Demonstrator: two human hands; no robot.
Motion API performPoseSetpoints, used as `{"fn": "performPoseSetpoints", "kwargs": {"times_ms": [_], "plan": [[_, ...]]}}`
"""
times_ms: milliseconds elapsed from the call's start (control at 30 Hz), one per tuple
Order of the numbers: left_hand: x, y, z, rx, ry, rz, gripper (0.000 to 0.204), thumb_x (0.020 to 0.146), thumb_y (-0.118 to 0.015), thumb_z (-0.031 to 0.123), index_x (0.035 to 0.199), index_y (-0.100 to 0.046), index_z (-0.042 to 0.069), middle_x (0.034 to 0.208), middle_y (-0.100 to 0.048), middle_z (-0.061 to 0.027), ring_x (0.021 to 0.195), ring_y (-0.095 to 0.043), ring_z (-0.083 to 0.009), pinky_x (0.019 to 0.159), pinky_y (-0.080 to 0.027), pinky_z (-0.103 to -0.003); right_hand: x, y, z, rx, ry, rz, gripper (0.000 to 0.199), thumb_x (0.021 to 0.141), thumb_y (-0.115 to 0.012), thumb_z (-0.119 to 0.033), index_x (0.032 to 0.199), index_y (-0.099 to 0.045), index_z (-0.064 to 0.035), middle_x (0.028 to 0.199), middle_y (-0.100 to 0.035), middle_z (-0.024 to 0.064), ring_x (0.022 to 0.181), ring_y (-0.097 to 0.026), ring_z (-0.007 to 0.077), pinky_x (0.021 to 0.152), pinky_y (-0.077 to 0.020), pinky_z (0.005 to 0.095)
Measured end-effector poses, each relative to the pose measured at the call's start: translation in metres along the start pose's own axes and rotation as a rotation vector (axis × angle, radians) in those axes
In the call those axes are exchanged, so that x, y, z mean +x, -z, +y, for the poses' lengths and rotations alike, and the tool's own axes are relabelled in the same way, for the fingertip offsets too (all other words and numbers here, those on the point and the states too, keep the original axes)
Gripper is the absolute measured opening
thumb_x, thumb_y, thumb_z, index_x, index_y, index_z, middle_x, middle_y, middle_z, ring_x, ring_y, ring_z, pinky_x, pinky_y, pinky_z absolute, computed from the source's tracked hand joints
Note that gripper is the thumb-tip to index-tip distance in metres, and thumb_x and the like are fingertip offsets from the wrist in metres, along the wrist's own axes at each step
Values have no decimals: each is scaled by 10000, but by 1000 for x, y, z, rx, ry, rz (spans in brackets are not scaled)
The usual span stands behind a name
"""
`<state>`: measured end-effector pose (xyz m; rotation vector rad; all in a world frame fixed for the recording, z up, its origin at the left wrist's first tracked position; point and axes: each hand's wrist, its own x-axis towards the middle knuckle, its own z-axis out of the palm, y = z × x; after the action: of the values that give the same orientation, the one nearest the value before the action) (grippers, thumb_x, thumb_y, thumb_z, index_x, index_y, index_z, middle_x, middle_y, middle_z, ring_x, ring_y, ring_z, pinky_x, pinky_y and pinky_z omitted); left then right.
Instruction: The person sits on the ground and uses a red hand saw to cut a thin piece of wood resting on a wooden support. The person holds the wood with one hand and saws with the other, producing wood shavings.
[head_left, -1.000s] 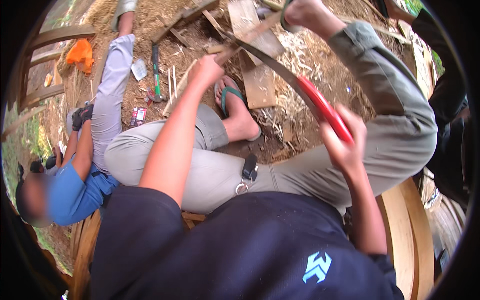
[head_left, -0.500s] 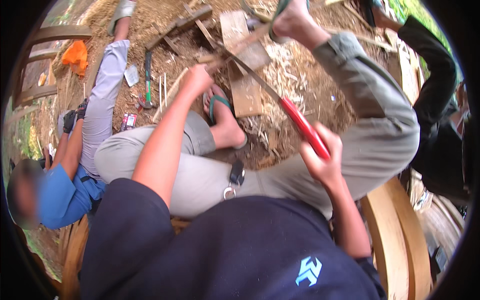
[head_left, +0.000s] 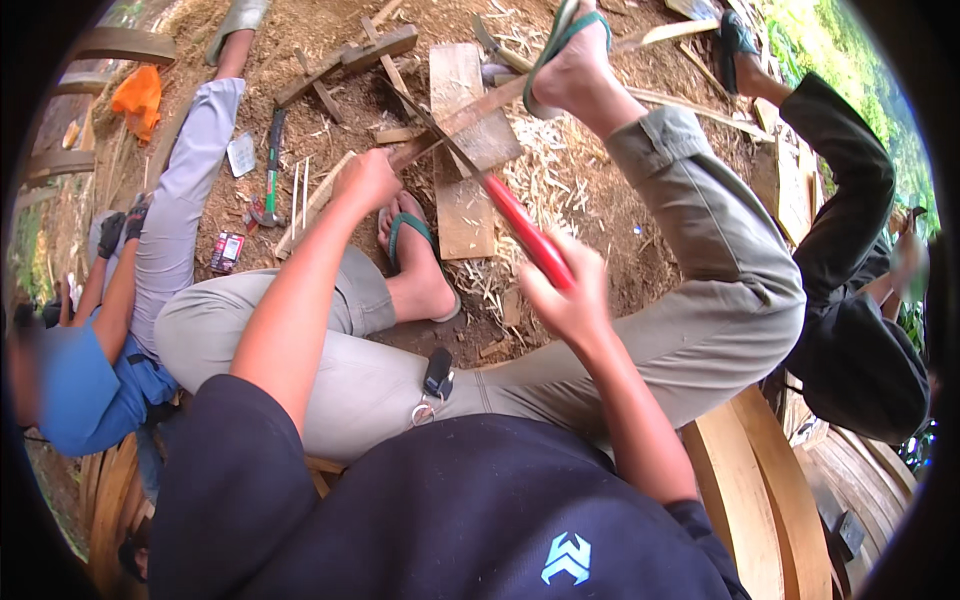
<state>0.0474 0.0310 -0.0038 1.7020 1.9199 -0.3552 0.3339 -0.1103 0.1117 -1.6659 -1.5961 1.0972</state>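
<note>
My right hand point(head_left: 568, 298) is closed around the red handle of a hand saw point(head_left: 512, 212). The saw's narrow dark blade lies across a thin wooden strip point(head_left: 480, 108), and its tip points away from me to the upper left. Near the strip's left end, my left hand point(head_left: 366, 180) is closed on it. The strip slants up to the right, with its far end beside my right foot in a green flip-flop point(head_left: 572, 50). Beneath the strip lie flat boards point(head_left: 466, 215) on the ground. Teeth on the blade are too small to see.
To the left are a green-handled hammer point(head_left: 272, 175), thin white sticks point(head_left: 300, 195), a small red box point(head_left: 227, 252) and an orange cloth point(head_left: 137, 102). Wood shavings point(head_left: 540, 180) cover the ground. One person in blue point(head_left: 100, 375) sits left; another in dark clothes point(head_left: 850, 340) sits right.
My right hand has pushed the saw forward and leftward along its length, so the handle is nearer the strip. The left hand keeps its hold. The whole view has shifted slightly.
</note>
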Motion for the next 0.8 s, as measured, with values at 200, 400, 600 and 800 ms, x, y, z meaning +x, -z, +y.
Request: {"fn": "performPoseSetpoints", "kwargs": {"times_ms": [200, 400, 600, 800], "plan": [[-8, 5, 9, -65, 40, -15, 390, 853, -615, 178, 1237, -681, 189, 1142, -718, -190, 1092, -686, -364, 931, -544, -483, 10, 11, -2, 68, -42, -66, 123, 786, -649, -96, 781, -579, 5, 657, -609, 156, 535, -556, 186, 568, -470, 336], [-15, 9, 10, -14, 83, -7, 389, 861, -600, 172, 1244, -671, 171, 1143, -717, -195, 1080, -686, -386, 955, -533, -497, -26, 41, -33, 209, -3, -11, 148, 785, -608, -44, 912, -655, 15, 736, -618, 64, 674, -584, 97, 613, -460, 266], [1, -6, -11, -100, 13, -39, 360, 832, -676, 252, 1173, -694, 137, 1066, -725, -218, 1016, -698, -399, 869, -557, -506, -28, 4, -2, 156, -157, -9, 140, 779, -655, -91, 815, -551, -3, 614, -503, 92, 540, -494, 153, 536, -420, 332], [-7, 4, 9, -88, -4, 56, 366, 817, -639, 182, 1176, -682, 127, 1095, -721, -211, 1049, -699, -374, 886, -563, -496, 15, -14, 7, 39, 18, 14, 142, 813, -655, -122, 837, -600, 6, 629, -517, 85, 569, -492, 136, 540, -412, 345]]}}
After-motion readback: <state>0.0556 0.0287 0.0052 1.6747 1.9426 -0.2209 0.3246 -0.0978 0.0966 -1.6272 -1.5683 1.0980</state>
